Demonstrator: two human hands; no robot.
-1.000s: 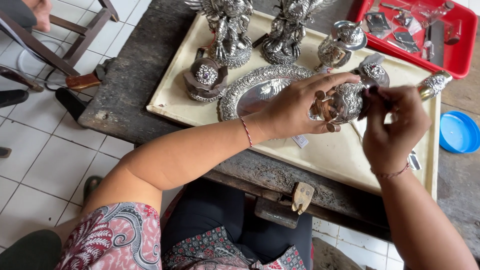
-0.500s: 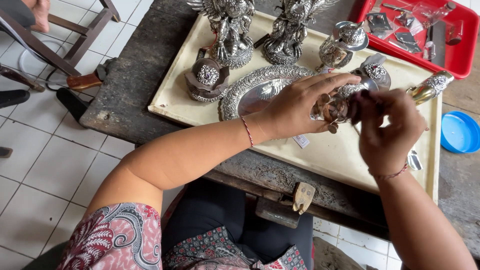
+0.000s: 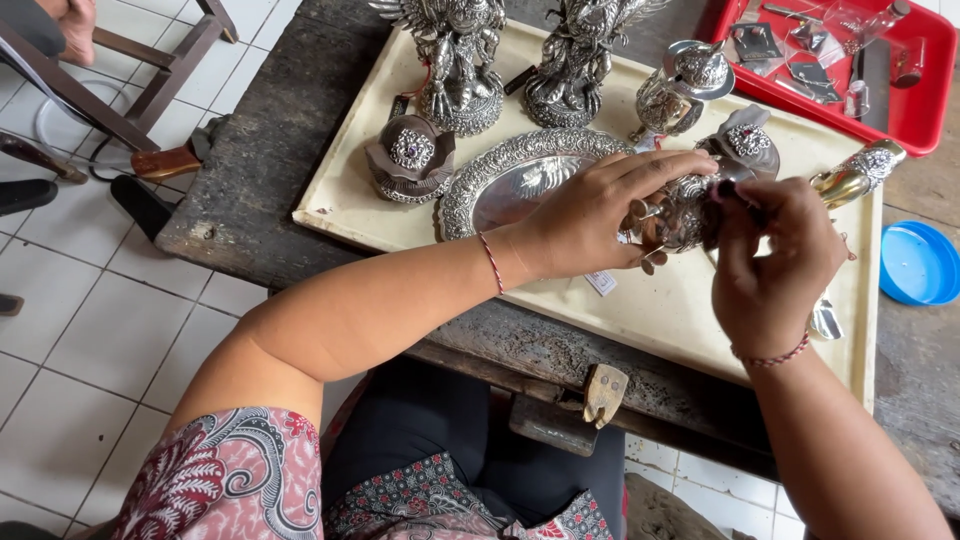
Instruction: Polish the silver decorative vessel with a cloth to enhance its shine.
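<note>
The small ornate silver piece sits between the two hands, held up just above the cream tray near its right half, and it lies directly to the left of the right hand and at the fingertips of the left hand. The left hand reaches across from the left with its fingers stretched long over the top of the piece and the thumb tucked under, so its grip is closed around the silver piece and carries it; little legs or prongs of the piece poke out below the fingers. The right hand is equally near, touching the piece from the right side, its fingers pinched narrow on what looks like a slim dark tool or brush tip pressed against the piece's upper right edge; the tool is mostly hidden, so I cannot tell its kind. The piece's long axis is hard to read under the fingers, though it seems to run roughly left to right between the hands. On the tray around it stand an embossed oval silver dish, a domed lidded box, two winged silver figures at the far edge, and a gold-and-silver handle to the right. The tray rests on a worn dark wooden bench, with a red tray of small parts and a blue lid farther right.
</note>
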